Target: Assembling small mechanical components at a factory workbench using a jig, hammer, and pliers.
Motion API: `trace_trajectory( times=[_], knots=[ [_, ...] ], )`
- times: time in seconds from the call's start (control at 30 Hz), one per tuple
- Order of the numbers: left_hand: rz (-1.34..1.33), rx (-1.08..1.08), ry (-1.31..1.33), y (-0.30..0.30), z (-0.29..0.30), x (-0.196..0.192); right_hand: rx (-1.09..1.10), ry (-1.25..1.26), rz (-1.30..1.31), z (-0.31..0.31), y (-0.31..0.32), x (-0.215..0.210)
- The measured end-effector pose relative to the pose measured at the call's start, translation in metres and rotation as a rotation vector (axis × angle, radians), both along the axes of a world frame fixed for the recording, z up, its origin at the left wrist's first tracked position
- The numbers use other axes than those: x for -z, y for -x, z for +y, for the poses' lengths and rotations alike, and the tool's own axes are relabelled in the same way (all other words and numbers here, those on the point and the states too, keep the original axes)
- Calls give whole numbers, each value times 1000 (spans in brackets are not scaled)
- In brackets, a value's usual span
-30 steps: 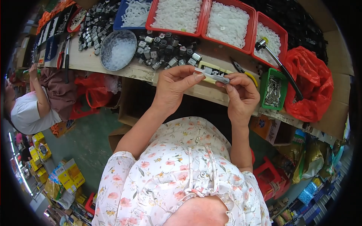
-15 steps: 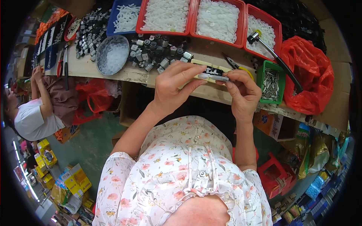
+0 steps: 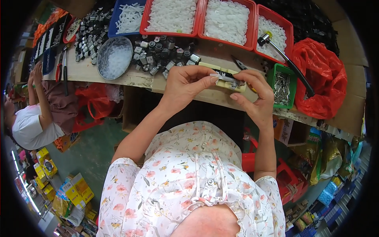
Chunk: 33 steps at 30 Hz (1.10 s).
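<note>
Pale yellow and flat, the small block point(image 3: 224, 76) sits between the person's two hands, just above the front edge of the bench point(image 3: 118, 75). A little white and grey piece point(image 3: 226, 77) lies on top of it. The left hand point(image 3: 185, 85) pinches that piece from the left side, thumb and finger closed tight on its end. The right hand point(image 3: 254, 96) holds the block from the right, fingers curled over its far end and thumb underneath.

To do this step well, I think the right hand should keep the block very still and flat. The left hand should push the little piece straight along, not crooked, so it does not bend or pop out. Slow and gentle looks best, because the piece is tiny.

Just behind the hands lies a heap of small black and silver parts point(image 3: 162, 55). A round grey bowl point(image 3: 114, 57) of clear bits sits toward the left of the bench. Along the back edge stand red trays point(image 3: 199, 17) full of white pieces. A small green tray point(image 3: 282, 85) of metal pins sits near the right end, with a hammer point(image 3: 286, 59) lying above it and a red plastic bag point(image 3: 323, 79) beside it. Another person point(image 3: 31, 118) works off to the left.
</note>
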<state>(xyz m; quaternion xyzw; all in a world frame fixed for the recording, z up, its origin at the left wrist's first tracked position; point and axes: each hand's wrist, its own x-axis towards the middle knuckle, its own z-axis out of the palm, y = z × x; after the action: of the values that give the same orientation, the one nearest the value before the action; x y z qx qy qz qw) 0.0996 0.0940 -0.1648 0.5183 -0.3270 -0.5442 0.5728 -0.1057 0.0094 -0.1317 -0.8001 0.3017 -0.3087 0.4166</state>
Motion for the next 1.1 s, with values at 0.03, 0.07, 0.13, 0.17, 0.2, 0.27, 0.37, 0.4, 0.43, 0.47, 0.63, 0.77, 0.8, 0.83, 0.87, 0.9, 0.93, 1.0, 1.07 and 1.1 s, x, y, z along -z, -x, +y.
trace_trajectory(
  times=[0.03, 0.07, 0.13, 0.17, 0.2, 0.27, 0.37, 0.4, 0.43, 0.47, 0.63, 0.77, 0.8, 0.83, 0.87, 0.9, 0.93, 1.0, 1.07, 1.1],
  knots=[
    [1, 0, 1, 1, 0, 1, 4, 5, 54, -1, 2, 1],
    [-61, 9, 42, 2, -1, 1, 10, 9, 108, -1, 3, 1],
    [-124, 20, 82, 4, -1, 0, 8, 27, 114, -2, 5, 2],
    [-165, 24, 72, 5, -1, 0, 5, 48, 119, -2, 6, 3],
    [-206, 29, 62, 7, -2, -1, 9, 47, 119, -3, 8, 4],
    [-136, 44, 31, 7, -4, -3, -29, 128, 129, -4, 11, 5],
    [12, 51, -4, 12, -6, -3, -88, 273, 113, -6, 12, 3],
    [91, 43, -7, 13, -6, -3, -85, 272, 110, -7, 13, 4],
    [87, 45, -8, 14, -4, -3, -89, 262, 103, -7, 13, 5],
    [52, 40, 29, 15, -4, -5, -91, 253, 98, -8, 15, 5],
    [-683, 84, 360, 12, -7, -10, -22, 102, 94, -9, 23, 1],
    [-1059, 21, 651, 10, -13, -1, -79, 113, 69, -11, 22, 3],
    [-1084, 37, 650, 10, -13, -1, -79, 113, 71, -12, 22, 3],
    [-1082, 36, 650, 10, -14, -2, -88, 135, 81, -12, 22, 3],
    [-1058, 56, 623, 9, -15, -3, -98, 157, 93, -12, 21, 2],
    [-1033, 76, 596, 9, -16, -4, -98, 158, 96, -13, 21, 1],
    [-1031, 74, 597, 8, -16, -2, -100, 186, 120, -13, 21, 0],
    [-996, 108, 541, 8, -18, 4, -105, 214, 145, -14, 22, 0],
    [-1003, 98, 520, 8, -21, 1, -86, 236, 192, -18, 24, 3],
    [-1012, 90, 498, 8, -22, 0, -87, 236, 192, -21, 26, 5]
  ],
)
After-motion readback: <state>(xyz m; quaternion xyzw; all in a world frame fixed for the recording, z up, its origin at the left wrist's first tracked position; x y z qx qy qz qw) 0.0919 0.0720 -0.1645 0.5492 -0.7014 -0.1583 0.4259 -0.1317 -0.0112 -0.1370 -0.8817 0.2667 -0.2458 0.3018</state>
